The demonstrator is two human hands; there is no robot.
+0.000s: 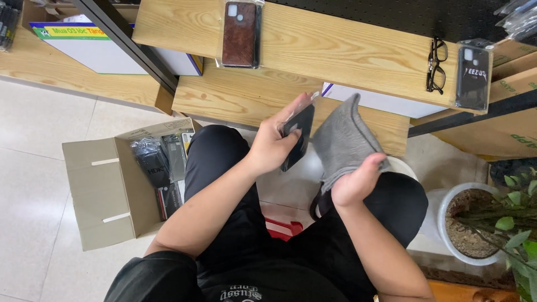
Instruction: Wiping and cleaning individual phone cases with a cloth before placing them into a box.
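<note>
My left hand [273, 144] grips a black phone case in a clear plastic sleeve [297, 134], held upright above my lap. Just to its right, my right hand [356, 182] holds a grey cloth [342, 140], which rises beside the case and nearly touches it. I sit on a red stool [284, 228], in black clothes, facing low wooden shelves.
An open cardboard box [100, 190] of packaged phone cases stands on the floor at my left. On the wooden shelf [335, 45] lie a brown phone case [239, 34], black glasses [436, 64] and a dark packaged case [473, 75]. A potted plant [475, 223] stands at right.
</note>
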